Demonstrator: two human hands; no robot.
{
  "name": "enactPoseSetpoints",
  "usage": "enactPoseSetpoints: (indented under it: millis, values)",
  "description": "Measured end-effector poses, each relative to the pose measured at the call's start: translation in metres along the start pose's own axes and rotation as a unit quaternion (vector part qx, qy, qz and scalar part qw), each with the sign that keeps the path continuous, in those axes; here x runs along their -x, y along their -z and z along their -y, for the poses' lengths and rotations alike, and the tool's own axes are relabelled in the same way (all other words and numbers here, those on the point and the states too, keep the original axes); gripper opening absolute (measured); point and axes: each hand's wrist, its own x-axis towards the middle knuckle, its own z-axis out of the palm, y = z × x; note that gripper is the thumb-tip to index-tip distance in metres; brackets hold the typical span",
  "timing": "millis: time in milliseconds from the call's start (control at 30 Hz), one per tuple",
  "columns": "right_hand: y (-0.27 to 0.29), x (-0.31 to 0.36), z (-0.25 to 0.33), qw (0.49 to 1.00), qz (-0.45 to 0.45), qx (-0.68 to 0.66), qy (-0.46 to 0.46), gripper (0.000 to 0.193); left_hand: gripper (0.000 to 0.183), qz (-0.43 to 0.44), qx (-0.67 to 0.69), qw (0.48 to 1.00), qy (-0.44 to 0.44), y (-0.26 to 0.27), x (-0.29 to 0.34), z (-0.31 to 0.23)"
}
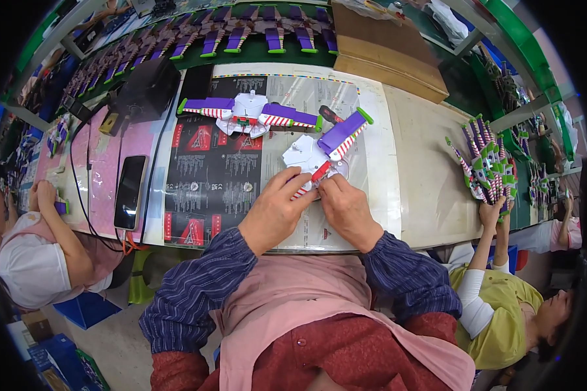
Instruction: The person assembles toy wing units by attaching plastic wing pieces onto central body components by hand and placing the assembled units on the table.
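Note:
Both my hands are on a white plastic toy wing pack [304,154] near the front of the workbench. One purple wing with red-and-white stripes and a green tip [343,132] points up and right from it. My left hand [275,208] closes its fingers on the pack's near left side, over a striped part. Against the near right side, my right hand [347,207] pinches with its fingertips; any small part between them is hidden. Just beyond lies a second wing pack [246,115], both purple wings spread, with a red and green piece at its middle.
A dark printed sheet [209,176] covers the bench. To the left are a phone [131,193], cables and a black box [147,88]. Rows of wing packs [239,39] line the back beside a cardboard box [388,55]. Co-workers sit at both sides; one holds several packs [488,163].

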Motion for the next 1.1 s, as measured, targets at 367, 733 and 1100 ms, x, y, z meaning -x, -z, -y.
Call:
enactPoseSetpoints:
  millis: [367, 733, 1100]
  values:
    - [0.009, -0.007, -0.01, 0.996, 0.067, 0.034, 0.054, 0.015, 0.044, 0.067, -0.169, 0.983, -0.01, -0.006, 0.009, -0.022]
    - [0.035, 0.005, -0.013, 0.981, 0.108, 0.054, 0.151, 0.036, 0.041, 0.07, -0.214, 0.974, -0.015, -0.007, 0.004, -0.026]
    - [0.029, 0.014, -0.003, 0.992, 0.006, 0.03, 0.119, 0.036, 0.027, 0.08, -0.07, 0.994, -0.028, 0.009, -0.017, 0.001]
